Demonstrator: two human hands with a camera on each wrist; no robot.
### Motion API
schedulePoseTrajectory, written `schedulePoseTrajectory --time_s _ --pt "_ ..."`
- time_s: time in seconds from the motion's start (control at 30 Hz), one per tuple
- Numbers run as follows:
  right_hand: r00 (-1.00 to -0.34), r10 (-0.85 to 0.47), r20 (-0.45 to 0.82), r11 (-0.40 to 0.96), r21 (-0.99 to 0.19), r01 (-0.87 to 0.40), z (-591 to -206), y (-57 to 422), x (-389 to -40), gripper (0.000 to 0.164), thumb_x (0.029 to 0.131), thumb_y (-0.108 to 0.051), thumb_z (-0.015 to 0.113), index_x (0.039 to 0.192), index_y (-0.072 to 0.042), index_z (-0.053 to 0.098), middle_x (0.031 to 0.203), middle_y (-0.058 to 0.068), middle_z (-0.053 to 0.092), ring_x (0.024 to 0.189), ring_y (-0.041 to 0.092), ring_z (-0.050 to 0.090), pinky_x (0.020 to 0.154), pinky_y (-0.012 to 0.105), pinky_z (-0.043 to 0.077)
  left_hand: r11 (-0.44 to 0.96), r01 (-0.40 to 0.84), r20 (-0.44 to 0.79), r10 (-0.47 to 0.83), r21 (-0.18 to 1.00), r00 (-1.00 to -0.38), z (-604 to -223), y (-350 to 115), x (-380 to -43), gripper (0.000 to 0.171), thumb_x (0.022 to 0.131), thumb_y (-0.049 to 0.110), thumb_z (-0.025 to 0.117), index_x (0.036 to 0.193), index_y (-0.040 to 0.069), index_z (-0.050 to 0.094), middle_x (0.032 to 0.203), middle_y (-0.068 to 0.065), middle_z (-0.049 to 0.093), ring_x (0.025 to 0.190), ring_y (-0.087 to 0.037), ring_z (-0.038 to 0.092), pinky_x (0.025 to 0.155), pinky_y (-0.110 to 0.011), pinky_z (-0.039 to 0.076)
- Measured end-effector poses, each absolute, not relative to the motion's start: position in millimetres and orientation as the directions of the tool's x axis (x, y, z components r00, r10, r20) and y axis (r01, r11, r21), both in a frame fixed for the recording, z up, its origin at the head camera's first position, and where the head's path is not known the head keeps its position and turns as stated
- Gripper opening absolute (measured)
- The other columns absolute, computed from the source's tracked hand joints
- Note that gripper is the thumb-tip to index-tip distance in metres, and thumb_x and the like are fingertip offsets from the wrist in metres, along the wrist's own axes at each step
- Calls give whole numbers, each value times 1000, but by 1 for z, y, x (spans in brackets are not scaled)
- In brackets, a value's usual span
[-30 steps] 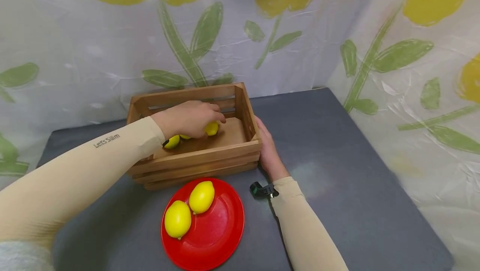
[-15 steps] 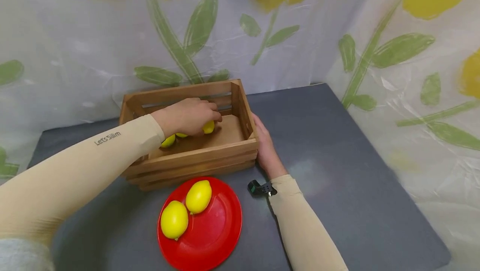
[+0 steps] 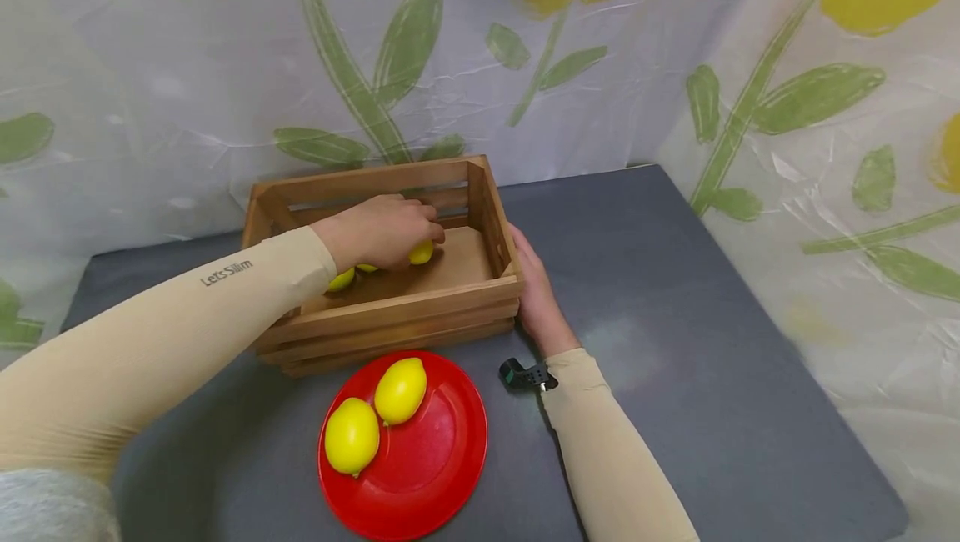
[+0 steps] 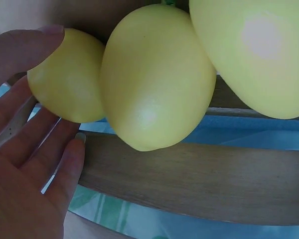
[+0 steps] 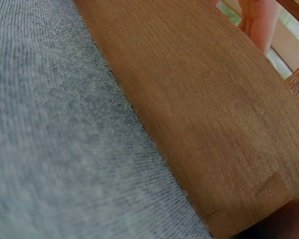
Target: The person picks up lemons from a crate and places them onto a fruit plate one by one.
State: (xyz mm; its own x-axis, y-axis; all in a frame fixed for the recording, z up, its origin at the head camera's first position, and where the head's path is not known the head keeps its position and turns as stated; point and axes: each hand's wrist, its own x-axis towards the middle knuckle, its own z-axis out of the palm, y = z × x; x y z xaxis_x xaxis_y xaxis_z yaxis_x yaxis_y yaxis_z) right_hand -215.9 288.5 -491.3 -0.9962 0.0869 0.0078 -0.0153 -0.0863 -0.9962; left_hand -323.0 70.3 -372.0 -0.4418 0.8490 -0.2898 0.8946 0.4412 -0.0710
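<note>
Inside a slatted wooden crate [image 3: 397,313], my left hand [image 3: 386,229] reaches down over several lemons. Its thumb and fingers curl round the end lemon [image 4: 70,79], which lies beside a second lemon [image 4: 157,74] and a third lemon [image 4: 259,55] in the left wrist view. Seen from the head, the back of the hand covers much of this fruit; part of the held lemon [image 3: 422,253] peeks out under the fingertips. Against the crate's outer right side, my right hand [image 3: 536,296] rests with its fingers extended along the wood. The right wrist view shows mostly crate board [image 5: 189,99].
In front of the crate is a red plate [image 3: 427,475] bearing two lemons, the left one [image 3: 352,436] and the upper one [image 3: 401,390]. Everything stands on a grey table [image 3: 660,342]. A flower-printed sheet [image 3: 585,108] hangs behind and to the right.
The head view has shifted slightly. My left hand stays on the lemon in the crate and my right hand stays at the crate's side; the plate and its lemons keep their places.
</note>
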Motion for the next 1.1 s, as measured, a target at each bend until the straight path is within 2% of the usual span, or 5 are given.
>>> schedulePoseTrajectory --time_s 0.23,0.47,1.1 --pt "-997 80 9 -66 -998 -14 -489 287 -216 55 115 -45 39 166 -27 42 173 0 38 161 24 34 133 57 27 435 895 -283 850 -97 -444 -375 70 -323 43 87 9 85 129 14 76 120 -10 70 115 -33 65 98 -55 58" --pt "-995 95 29 -60 -998 -35 -491 288 -217 51 115 -40 39 164 -28 47 170 0 44 157 24 40 130 54 30 401 904 -300 853 -145 -427 -380 72 -322 33 93 5 79 125 13 76 114 -11 70 108 -34 64 96 -52 57" --pt "-995 82 53 -61 -996 -58 -492 289 -217 50 115 -41 39 163 -29 47 169 -2 44 156 22 41 129 52 32 401 898 -342 830 -182 -440 -377 71 -322 35 94 8 78 129 12 75 120 -11 72 116 -35 66 107 -53 55"
